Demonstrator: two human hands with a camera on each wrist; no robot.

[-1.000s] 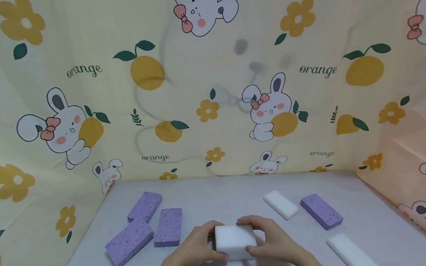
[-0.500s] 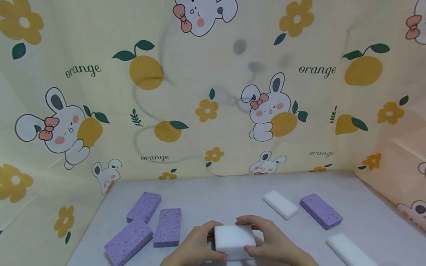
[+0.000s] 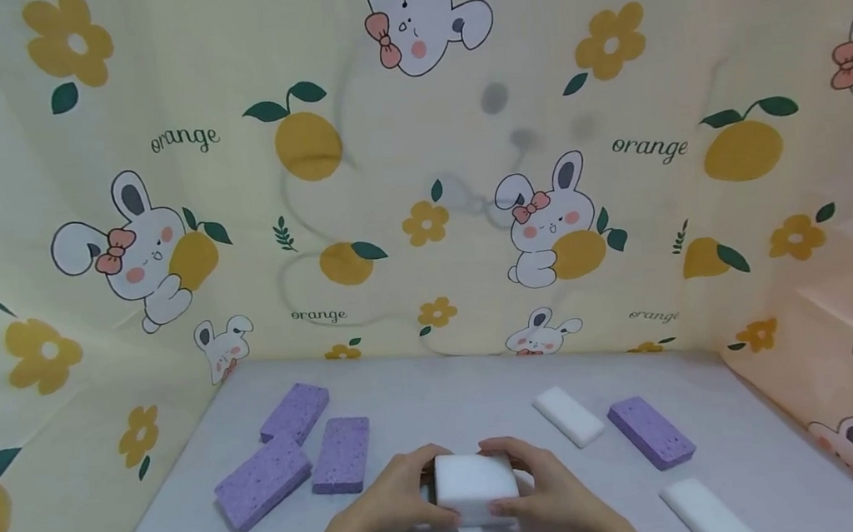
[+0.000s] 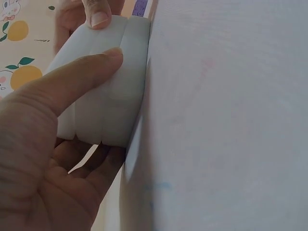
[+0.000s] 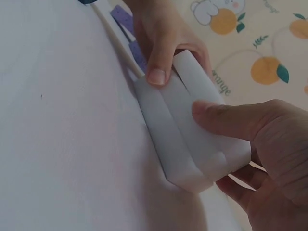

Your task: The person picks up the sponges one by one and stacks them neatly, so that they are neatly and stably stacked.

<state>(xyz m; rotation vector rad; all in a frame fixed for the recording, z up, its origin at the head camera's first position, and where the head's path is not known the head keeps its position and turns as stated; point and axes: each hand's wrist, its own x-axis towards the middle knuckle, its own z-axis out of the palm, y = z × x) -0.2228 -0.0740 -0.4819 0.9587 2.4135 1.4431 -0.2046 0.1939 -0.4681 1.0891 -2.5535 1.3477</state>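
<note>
A stack of white sponge blocks (image 3: 476,477) stands at the near middle of the table, with my two hands holding it from either side. My left hand (image 3: 403,495) grips the left end, its thumb (image 4: 91,72) across the near face and its fingers curled behind. At the right end my right hand (image 3: 547,487) does the same, thumb (image 5: 226,118) on the near face. Three layers show in the wrist views, lying flat on one another. In the right wrist view a narrow gap runs between two layers near the left hand. The fingertips behind the stack are partly hidden.
Three purple sponges (image 3: 263,483) lie on the left of the table (image 3: 437,399), two of them touching or overlapping. To the right are a thin white sponge (image 3: 569,416), a purple sponge (image 3: 651,432) and another white one (image 3: 705,511), cut off by the frame. Patterned cloth (image 3: 392,302) surrounds the table.
The head view has shifted and tilted slightly. Both hands stay on the white stack, with the right thumb a little lower on its near face. The loose sponges lie as before.
</note>
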